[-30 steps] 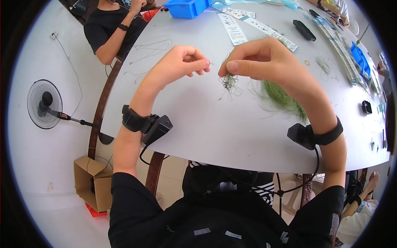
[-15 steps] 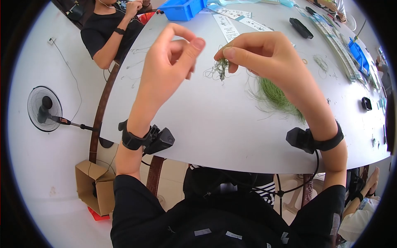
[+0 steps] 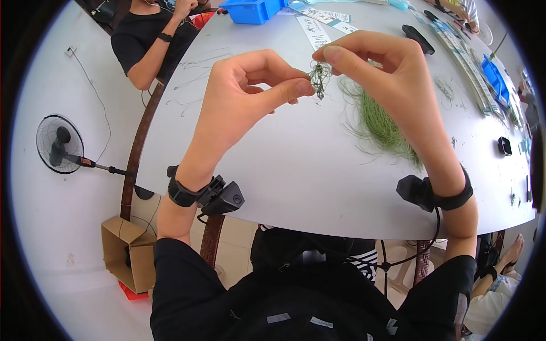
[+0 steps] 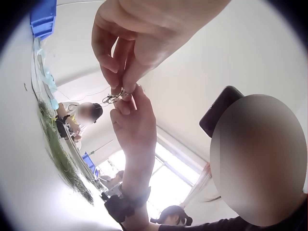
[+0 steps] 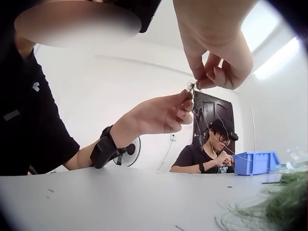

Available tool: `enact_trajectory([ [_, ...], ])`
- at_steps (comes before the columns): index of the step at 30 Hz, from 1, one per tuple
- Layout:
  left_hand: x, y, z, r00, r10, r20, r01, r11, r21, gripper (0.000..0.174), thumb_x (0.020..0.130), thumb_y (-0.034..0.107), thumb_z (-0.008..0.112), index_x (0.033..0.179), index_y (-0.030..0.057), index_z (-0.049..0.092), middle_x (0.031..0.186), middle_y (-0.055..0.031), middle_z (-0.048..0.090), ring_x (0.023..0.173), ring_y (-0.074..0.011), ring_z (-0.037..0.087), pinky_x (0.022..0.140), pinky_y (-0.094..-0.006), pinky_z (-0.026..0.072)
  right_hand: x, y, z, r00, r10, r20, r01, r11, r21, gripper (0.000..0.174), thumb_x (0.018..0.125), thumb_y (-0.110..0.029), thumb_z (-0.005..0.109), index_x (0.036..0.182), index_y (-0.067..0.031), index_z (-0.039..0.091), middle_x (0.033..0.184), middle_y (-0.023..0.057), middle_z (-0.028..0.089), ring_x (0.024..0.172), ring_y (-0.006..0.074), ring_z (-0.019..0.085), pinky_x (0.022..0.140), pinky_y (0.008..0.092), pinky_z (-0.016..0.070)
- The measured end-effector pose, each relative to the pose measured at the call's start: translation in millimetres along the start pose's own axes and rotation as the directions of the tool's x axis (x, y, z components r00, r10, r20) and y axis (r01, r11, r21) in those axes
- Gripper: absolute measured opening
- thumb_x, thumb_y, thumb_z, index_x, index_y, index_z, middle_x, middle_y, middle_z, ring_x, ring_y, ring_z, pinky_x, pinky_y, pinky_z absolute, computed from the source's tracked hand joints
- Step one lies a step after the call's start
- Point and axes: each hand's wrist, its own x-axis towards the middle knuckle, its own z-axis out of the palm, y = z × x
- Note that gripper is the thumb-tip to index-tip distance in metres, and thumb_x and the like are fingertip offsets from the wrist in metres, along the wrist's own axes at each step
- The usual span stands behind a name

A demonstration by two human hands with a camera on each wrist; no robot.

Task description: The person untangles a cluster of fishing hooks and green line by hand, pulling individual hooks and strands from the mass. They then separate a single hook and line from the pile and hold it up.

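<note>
A small tangle of dark green thread with thin loops (image 3: 319,85) hangs between the two hands above the table. My left hand (image 3: 244,94) pinches its left side between thumb and forefinger. My right hand (image 3: 387,65) pinches the top of the tangle with thumb and forefinger. In the right wrist view the tangle (image 5: 191,94) spans the short gap between the left fingertips and the right ones. Under my right hand a loose bundle of green strands (image 3: 381,125) lies on the table (image 3: 296,182).
Long thin strands (image 3: 190,79) lie at the table's left. A blue bin (image 3: 250,11), printed strips (image 3: 313,31) and a black object (image 3: 418,38) are farther back. Long packets (image 3: 463,62) and another blue bin (image 3: 496,79) lie right. A person (image 3: 145,42) sits at the far left.
My left hand, apart from the tangle before, has moved right and now pinches it. My right hand has shifted slightly right and up with the tangle.
</note>
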Motion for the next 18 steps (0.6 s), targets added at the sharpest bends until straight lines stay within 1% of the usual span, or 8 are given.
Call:
enact_trajectory([
  [2, 0, -1, -1, 1.0, -0.011, 0.004, 0.011, 1.0, -0.015, 0.01, 0.077, 0.013, 0.071, 0.079, 0.0045, 0.067, 0.073, -0.0015, 0.067, 0.064, -0.0068, 0.062, 0.049, -0.0157, 0.0414, 2, 4, 2, 0.996, -0.052, -0.072, 0.054, 0.998, 0.019, 0.017, 0.077, -0.018, 0.065, 0.077, -0.0011, 0.069, 0.065, 0.0014, 0.062, 0.061, 0.0056, 0.05, 0.058, 0.0212, 0.0393],
  [6, -1, -3, -5, 1.0, 0.001, 0.031, -0.001, 1.0, -0.001, 0.01, 0.076, 0.012, 0.071, 0.08, 0.0044, 0.067, 0.073, -0.002, 0.067, 0.064, -0.0078, 0.063, 0.05, -0.0158, 0.0415, 4, 6, -2, 0.992, -0.092, -0.085, 0.096, 0.995, 0.039, 0.017, 0.077, -0.017, 0.065, 0.076, -0.0005, 0.068, 0.065, 0.0007, 0.061, 0.061, 0.0058, 0.05, 0.058, 0.0216, 0.0395],
  [8, -1, -3, -10, 0.989, -0.054, 0.14, 0.044, 0.996, 0.077, 0.009, 0.079, 0.012, 0.067, 0.081, 0.0035, 0.065, 0.078, -0.005, 0.068, 0.067, -0.0083, 0.063, 0.05, -0.0168, 0.041, 5, 6, -3, 0.99, -0.108, -0.094, 0.113, 0.992, 0.05, 0.017, 0.077, -0.017, 0.065, 0.075, -0.0001, 0.067, 0.065, 0.0006, 0.061, 0.061, 0.006, 0.05, 0.059, 0.0216, 0.0398],
  [11, 1, -8, -13, 0.962, -0.134, 0.237, 0.103, 0.985, 0.138, 0.011, 0.082, 0.011, 0.064, 0.087, 0.002, 0.064, 0.088, -0.0065, 0.067, 0.074, -0.009, 0.063, 0.056, -0.0181, 0.0423, 3, -5, -8, 1.0, 0.014, 0.005, -0.015, 0.999, 0.052, 0.02, 0.084, -0.017, 0.06, 0.085, 0.0005, 0.068, 0.082, 0.0043, 0.066, 0.072, 0.0076, 0.055, 0.07, 0.0219, 0.0452],
  [12, 1, -11, -14, 0.953, -0.159, 0.259, 0.123, 0.981, 0.149, 0.012, 0.082, 0.011, 0.063, 0.09, 0.0014, 0.064, 0.092, -0.0065, 0.067, 0.076, -0.0093, 0.062, 0.058, -0.0186, 0.0431, 3, -3, -6, 0.999, -0.011, -0.03, 0.013, 0.998, 0.059, 0.018, 0.082, -0.017, 0.062, 0.082, 0.0005, 0.068, 0.076, 0.0033, 0.064, 0.069, 0.0071, 0.053, 0.066, 0.0218, 0.0436],
  [14, 4, -12, -8, 0.988, -0.056, 0.146, 0.04, 0.993, 0.108, 0.015, 0.083, 0.011, 0.063, 0.094, 0.0012, 0.063, 0.095, -0.005, 0.065, 0.082, -0.0096, 0.061, 0.064, -0.0197, 0.0436, 4, 6, 0, 0.993, -0.062, -0.101, 0.069, 0.995, 0.068, 0.017, 0.076, -0.016, 0.066, 0.075, 0.0005, 0.067, 0.064, 0.0011, 0.06, 0.062, 0.0062, 0.05, 0.058, 0.0217, 0.0403],
  [15, 5, -12, -5, 0.996, -0.005, 0.087, -0.003, 0.996, 0.092, 0.017, 0.083, 0.012, 0.063, 0.096, 0.001, 0.063, 0.097, -0.0043, 0.064, 0.084, -0.0098, 0.06, 0.067, -0.0202, 0.0439, 4, 5, 1, 0.994, -0.054, -0.098, 0.059, 0.997, 0.053, 0.017, 0.076, -0.016, 0.066, 0.074, 0.0006, 0.067, 0.064, 0.0013, 0.06, 0.062, 0.0062, 0.05, 0.058, 0.0216, 0.0403],
  [18, 4, 7, -1, 0.996, 0.053, 0.069, -0.057, 0.997, 0.059, 0.016, 0.083, 0.013, 0.063, 0.094, 0.0012, 0.062, 0.093, -0.0026, 0.063, 0.086, -0.0101, 0.059, 0.072, -0.0213, 0.0439, 1, 2, 2, 0.995, -0.027, -0.093, 0.029, 0.999, 0.025, 0.017, 0.075, -0.016, 0.066, 0.074, 0.0011, 0.067, 0.064, 0.0017, 0.06, 0.061, 0.0063, 0.051, 0.056, 0.0217, 0.0401],
])
